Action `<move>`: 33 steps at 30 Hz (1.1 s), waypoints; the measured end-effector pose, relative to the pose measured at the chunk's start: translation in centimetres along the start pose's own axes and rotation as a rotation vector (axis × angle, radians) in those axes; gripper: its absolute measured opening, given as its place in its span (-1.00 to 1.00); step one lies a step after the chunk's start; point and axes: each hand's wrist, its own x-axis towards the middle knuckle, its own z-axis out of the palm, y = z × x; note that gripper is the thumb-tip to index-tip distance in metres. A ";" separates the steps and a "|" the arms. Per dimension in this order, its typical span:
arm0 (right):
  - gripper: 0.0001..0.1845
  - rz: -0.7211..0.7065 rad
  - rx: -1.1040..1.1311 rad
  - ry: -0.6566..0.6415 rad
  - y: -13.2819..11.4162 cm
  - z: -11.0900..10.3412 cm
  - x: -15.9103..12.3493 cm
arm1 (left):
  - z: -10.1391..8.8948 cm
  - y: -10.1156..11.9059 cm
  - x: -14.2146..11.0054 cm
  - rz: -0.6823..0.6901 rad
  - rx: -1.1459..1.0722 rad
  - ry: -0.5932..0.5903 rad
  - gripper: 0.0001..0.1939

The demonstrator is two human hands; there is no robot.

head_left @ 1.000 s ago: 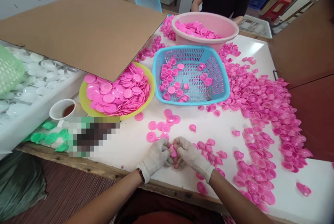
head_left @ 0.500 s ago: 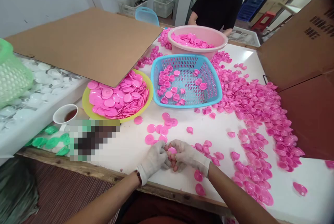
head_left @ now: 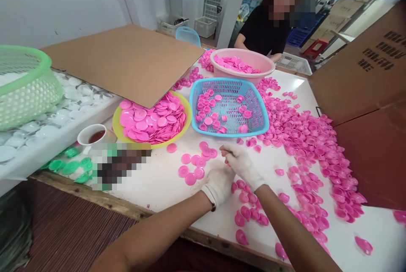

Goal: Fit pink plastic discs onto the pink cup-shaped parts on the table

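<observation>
My left hand (head_left: 220, 183), in a whitish glove with bare fingertips, lies low over the table with its fingers hidden behind my right hand. My right hand (head_left: 242, 164), gloved the same way, crosses just above it, fingers apart and pointing left. A sliver of pink shows between the hands, too small to name. Left of them lie several flat pink plastic discs (head_left: 199, 162). Small pink plastic cups (head_left: 249, 198) with pointed spouts lie under my right wrist. Beyond my hands stands a blue plastic basket (head_left: 230, 132) with several lidded pink cups inside.
A yellow bowl (head_left: 116, 124) of pink discs stands at the left, partly under a cardboard sheet (head_left: 127, 60). A pink basin (head_left: 242, 54) is at the back, near a person in black (head_left: 263, 26). Pink cups (head_left: 304, 136) heap along the right. A drink cup (head_left: 85, 136) stands left.
My hands have come apart from the small pink piece they held and moved right and farther out. Another pink piece now lies in the blue basket's near side.
</observation>
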 end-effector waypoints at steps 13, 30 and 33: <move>-0.89 -0.078 -0.231 0.013 1.4 3.0 -0.9 | -0.9 -4.8 -9.8 -0.023 -0.439 0.191 -0.69; -0.84 0.441 0.362 -0.177 0.3 5.7 -9.3 | -0.6 -4.3 -6.4 -0.336 -1.147 0.044 -0.90; -0.86 0.561 0.501 -0.246 0.4 6.1 -8.7 | -0.2 -4.8 -6.0 -0.387 -1.196 -0.076 -0.86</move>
